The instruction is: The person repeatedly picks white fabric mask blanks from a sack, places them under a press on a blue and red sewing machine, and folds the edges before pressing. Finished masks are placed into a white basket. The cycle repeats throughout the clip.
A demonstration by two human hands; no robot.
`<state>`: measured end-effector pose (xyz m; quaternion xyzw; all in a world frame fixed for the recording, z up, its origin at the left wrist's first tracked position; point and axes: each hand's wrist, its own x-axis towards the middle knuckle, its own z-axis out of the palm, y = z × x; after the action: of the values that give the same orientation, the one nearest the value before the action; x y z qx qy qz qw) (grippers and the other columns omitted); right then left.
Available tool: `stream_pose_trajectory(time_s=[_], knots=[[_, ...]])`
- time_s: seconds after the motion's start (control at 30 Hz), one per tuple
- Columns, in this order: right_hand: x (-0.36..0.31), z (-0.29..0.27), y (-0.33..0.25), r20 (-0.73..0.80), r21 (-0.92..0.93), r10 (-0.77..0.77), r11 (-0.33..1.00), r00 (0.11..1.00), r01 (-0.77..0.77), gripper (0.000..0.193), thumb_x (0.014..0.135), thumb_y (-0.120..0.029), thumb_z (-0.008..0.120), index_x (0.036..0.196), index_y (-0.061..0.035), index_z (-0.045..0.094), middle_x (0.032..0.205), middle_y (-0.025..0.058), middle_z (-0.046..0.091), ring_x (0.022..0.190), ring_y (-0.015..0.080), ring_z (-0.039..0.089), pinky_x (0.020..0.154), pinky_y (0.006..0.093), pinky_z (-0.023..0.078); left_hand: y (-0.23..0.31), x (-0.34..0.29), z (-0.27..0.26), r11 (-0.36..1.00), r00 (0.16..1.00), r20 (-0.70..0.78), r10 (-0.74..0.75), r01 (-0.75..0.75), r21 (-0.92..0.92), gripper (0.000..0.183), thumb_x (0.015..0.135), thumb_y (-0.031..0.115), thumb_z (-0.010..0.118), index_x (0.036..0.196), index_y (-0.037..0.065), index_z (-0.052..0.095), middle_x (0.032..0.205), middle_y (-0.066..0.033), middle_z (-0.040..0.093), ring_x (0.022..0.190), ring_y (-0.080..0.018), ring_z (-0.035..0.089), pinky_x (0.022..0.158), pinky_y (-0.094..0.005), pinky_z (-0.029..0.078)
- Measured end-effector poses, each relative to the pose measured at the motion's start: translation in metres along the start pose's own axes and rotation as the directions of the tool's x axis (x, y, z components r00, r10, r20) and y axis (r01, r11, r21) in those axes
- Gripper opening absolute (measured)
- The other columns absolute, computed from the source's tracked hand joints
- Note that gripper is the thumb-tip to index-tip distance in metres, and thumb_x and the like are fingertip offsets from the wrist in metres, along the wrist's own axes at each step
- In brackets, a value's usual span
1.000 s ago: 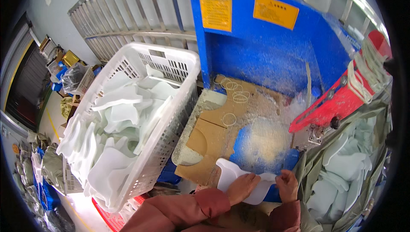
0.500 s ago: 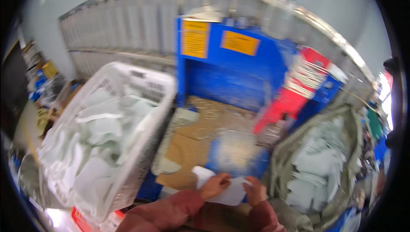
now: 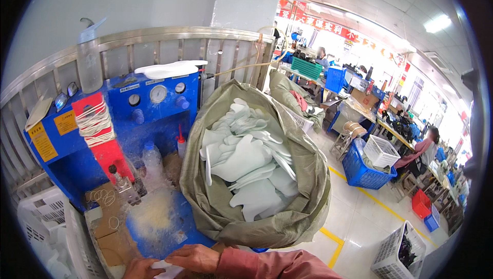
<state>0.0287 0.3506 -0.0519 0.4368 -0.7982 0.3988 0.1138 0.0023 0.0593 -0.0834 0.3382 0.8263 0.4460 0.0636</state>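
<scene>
A thin white cut piece (image 3: 168, 270) is held low at the lower edge, partly cut off by the picture's rim. My left hand (image 3: 141, 268) pinches one side of it, fingers closed. From the right, my right hand (image 3: 195, 258) reaches across with bent fingers closed on the piece; the sleeve is dusty red. Just beyond the hands is the blue work surface (image 3: 169, 217) of a machine, strewn with pale dust. Above that surface a metal machine head (image 3: 125, 186) hangs below a red arm (image 3: 100, 130) wound with cord.
A large olive sack (image 3: 308, 197) full of pale cut pieces (image 3: 246, 158) stands right of the machine. At lower left is a white basket (image 3: 84, 248) with similar pieces. A plastic bottle (image 3: 152, 158) stands behind the dust. Farther right, people sit at workbenches near a blue crate (image 3: 359, 168).
My view has swung to the right, so the sack now sits mid-picture and the workshop shows. Both hands still hold a white piece, now at the lower left edge.
</scene>
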Motion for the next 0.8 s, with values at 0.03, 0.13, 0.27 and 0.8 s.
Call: stream_pose_trajectory(time_s=[0.03,0.13,0.27,0.8], knots=[[0.000,-0.005,-0.002,-0.021,-0.001,0.008,1.000,1.000,-0.008,0.047,0.085,-0.008,0.066,0.131,-0.0028,0.063,0.120,0.0162,0.071,0.102,0.0362,0.071,0.085,0.0415,0.059,0.002,0.002,0.000,0.994,0.995,0.059,-0.086,0.082,0.071,0.036,0.086,0.021,0.086,0.113,0.001,0.072,0.086,-0.0180,0.073,0.074,-0.0235,0.074,0.066,-0.0369,0.056],[-0.007,-0.015,-0.004,-0.018,-0.010,0.034,0.999,0.999,-0.034,0.047,0.085,-0.009,0.068,0.132,-0.0011,0.063,0.122,0.0172,0.071,0.106,0.0374,0.070,0.088,0.0422,0.058,0.008,0.004,0.000,0.932,0.953,0.136,-0.272,0.226,0.284,0.036,0.082,0.023,0.088,0.108,0.001,0.076,0.079,-0.0174,0.072,0.067,-0.0230,0.072,0.063,-0.0378,0.055],[-0.022,-0.021,0.001,0.051,0.027,0.121,0.992,0.991,-0.123,0.044,0.091,-0.012,0.069,0.132,0.0022,0.063,0.125,0.0187,0.070,0.111,0.0373,0.069,0.093,0.0421,0.057,0.023,0.007,0.004,0.930,0.950,0.128,-0.285,0.241,0.278,0.039,0.083,0.026,0.088,0.113,0.003,0.077,0.078,-0.0164,0.073,0.063,-0.0187,0.070,0.062,-0.0363,0.055],[-0.042,-0.045,-0.017,-0.118,0.237,0.435,0.885,0.893,-0.400,0.041,0.079,-0.002,0.079,0.120,-0.0055,0.072,0.113,0.0172,0.074,0.098,0.0308,0.072,0.085,0.0379,0.058,0.071,-0.048,-0.031,0.928,0.908,0.241,-0.343,0.289,0.233,0.040,0.098,0.039,0.068,0.127,0.012,0.069,0.104,-0.0174,0.075,0.093,-0.0377,0.072,0.080,-0.0463,0.056]])
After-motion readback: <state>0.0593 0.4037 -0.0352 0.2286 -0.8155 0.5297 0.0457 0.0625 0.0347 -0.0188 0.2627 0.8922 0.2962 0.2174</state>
